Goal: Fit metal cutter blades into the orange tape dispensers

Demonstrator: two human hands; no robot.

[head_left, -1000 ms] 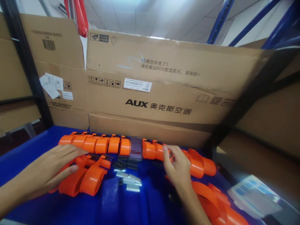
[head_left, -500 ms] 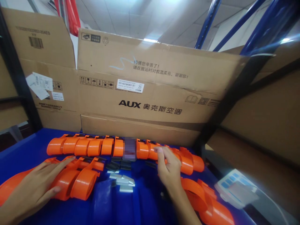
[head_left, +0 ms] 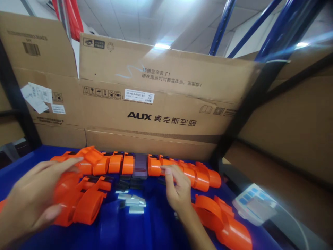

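Observation:
My left hand point(head_left: 33, 194) is curled around a curved orange plastic part point(head_left: 90, 155), raised and tilted above the others, its index finger stretched along it. Below it, more ring-shaped orange parts point(head_left: 88, 208) with black strips lie at the left front. My right hand point(head_left: 179, 189) has its fingertips pinched together in front of the back row of orange parts point(head_left: 154, 167). Whatever sits between those fingertips is too small or hidden to name. Between the hands lie several silvery metal pieces point(head_left: 131, 201) and black pieces point(head_left: 125, 184).
The blue table point(head_left: 125, 232) carries a pixelated dark rectangle point(head_left: 140, 166) within the back row. More orange parts point(head_left: 231, 229) lie at right front, beside a white device with blue keys point(head_left: 256, 205). A cardboard wall point(head_left: 156, 135) stands behind, between dark posts point(head_left: 234, 114).
My left hand has lifted a curved orange part from the left front group and tilted it up. My right hand stays by the back row. The camera view has shifted slightly.

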